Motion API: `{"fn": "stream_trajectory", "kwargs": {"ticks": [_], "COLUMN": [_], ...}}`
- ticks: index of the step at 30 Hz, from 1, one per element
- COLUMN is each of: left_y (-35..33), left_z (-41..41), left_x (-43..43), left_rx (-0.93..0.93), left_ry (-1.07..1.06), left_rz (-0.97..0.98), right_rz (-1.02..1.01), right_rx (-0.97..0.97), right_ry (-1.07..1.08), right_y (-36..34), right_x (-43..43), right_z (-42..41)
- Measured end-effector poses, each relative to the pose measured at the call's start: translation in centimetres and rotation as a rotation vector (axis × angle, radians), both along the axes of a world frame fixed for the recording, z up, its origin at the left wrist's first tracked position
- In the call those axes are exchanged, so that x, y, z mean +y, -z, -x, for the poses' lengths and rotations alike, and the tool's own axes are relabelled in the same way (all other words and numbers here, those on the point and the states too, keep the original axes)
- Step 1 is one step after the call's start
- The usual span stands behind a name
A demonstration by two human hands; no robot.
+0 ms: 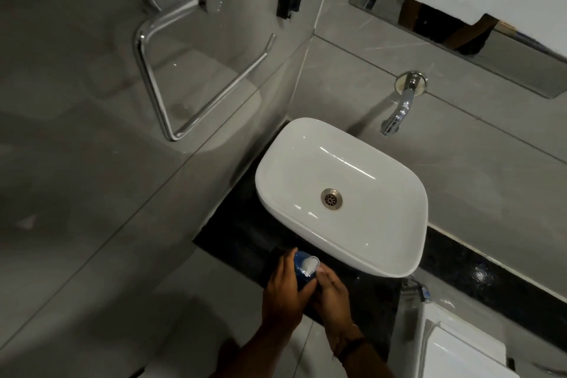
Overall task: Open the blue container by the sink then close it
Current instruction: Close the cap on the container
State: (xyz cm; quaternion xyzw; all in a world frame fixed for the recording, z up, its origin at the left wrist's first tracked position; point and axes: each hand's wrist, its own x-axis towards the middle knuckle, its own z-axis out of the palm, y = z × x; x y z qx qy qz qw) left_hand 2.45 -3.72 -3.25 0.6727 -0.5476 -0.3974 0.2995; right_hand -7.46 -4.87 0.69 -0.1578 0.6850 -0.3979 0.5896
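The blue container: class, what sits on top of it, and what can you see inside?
On the blue container sits a white flip cap, apparently raised. The left hand and right hand cover its body; its contents are hidden.

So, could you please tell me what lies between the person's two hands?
In the head view, the blue container, its white flip cap raised, sits between the left hand and right hand.

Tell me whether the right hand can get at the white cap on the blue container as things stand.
Probably yes: the right hand sits beside the white cap, fingers near it, nothing between, while the left hand grips the blue container.
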Motion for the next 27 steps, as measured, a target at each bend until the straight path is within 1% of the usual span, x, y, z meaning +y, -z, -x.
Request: {"fn": "stream_trajectory", "kwargs": {"ticks": [6,9,13,18,24,27], "left_y": [-1.5,-1.7,-1.3,-0.6,-0.6,-0.8], "left_z": [-6.4,-10.1,-13.3,-15.1,-15.2,-15.0], "left_x": [-3.0,-4.5,-5.7,-6.2,-6.3,-6.1], "left_rx": [-0.027,-0.042,-0.053,-0.065,-0.03,-0.029], "left_ry": [-0.137,-0.193,-0.229,-0.22,-0.245,-0.24], "left_rz": [0.047,0.041,0.028,0.029,0.02,0.013], "right_rz": [-0.006,-0.014,-0.03,-0.062,-0.019,-0.016], "right_rx": [-0.127,-0.143,-0.103,-0.108,-0.123,-0.117], "right_ry": [-0.019,-0.096,-0.177,-0.164,-0.135,-0.156], "right_y": [-0.4,-0.5,-0.5,0.3,0.7,0.3], "right_x": [-4.3,-6.3,-8.0,-8.5,-8.3,-8.1], "right_z": [-6.5,-10.2,-13.6,-15.3,-15.4,-15.2]}}
